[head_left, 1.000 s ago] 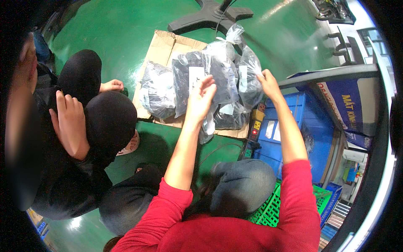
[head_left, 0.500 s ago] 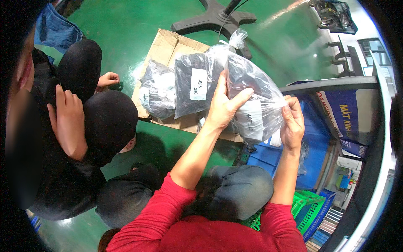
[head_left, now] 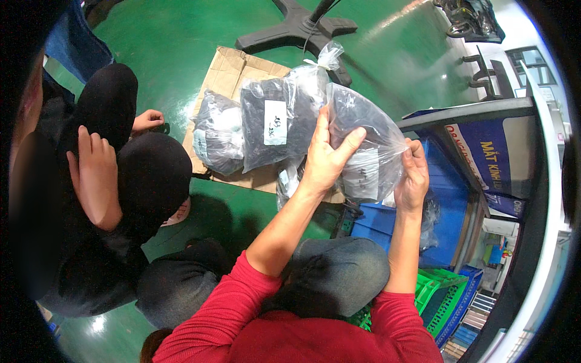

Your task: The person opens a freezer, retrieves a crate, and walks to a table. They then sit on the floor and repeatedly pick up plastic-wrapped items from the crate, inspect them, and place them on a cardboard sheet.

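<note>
A clear plastic bag (head_left: 363, 115) filled with dark contents, with a white label on its side, is held up in front of me. My left hand (head_left: 327, 154) grips its left side, thumb stretched across the front and the other fingers partly hidden by the bag. At its right, my right hand (head_left: 413, 181) pinches the gathered plastic. Just left of the held bag lies a labelled bag of dark material (head_left: 260, 124). Another filled bag (head_left: 219, 136) rests further left. A knotted bag top (head_left: 330, 55) sticks up behind them.
Flattened cardboard (head_left: 221, 66) lies under the bags on the green floor. A person's hand (head_left: 97, 175) rests on their knee at left. A black chair base (head_left: 296, 30) stands beyond. Blue bins (head_left: 372, 227) and a green crate (head_left: 445, 296) are at right, beside a dark-framed panel (head_left: 484, 163).
The whole view has shifted slightly, so things sit a little further left. Both hands keep hold of the bag, and the right hand's pinch is a little lower.
</note>
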Demonstrator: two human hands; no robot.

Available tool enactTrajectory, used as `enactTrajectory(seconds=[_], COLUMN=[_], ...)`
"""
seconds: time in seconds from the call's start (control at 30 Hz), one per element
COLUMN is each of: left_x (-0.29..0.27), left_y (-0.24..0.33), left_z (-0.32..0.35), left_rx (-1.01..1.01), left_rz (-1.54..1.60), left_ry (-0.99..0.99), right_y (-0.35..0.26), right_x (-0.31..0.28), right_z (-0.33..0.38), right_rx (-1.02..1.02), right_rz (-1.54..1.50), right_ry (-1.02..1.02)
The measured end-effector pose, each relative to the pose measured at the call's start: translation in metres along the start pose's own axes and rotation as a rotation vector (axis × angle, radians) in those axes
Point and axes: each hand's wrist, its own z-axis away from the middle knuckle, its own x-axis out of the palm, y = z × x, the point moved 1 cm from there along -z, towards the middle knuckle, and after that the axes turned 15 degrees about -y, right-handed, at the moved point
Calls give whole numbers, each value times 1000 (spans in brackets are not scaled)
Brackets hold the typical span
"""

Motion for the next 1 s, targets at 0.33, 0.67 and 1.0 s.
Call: enactTrajectory(seconds=[0.33,0.67,1.0], left_x=[6,3,-43], left_y=[-4,-27,-26], left_z=[-6,-20,-31], left_rx=[16,-5,-101], left_rz=[262,287,-174], left_ry=[177,171,263], right_y=[10,24,56], right_x=[-10,-29,-68], right_z=[0,-10,-54], right_rx=[2,-10,10], right_rz=[32,23,234], right_ry=[-36,23,157])
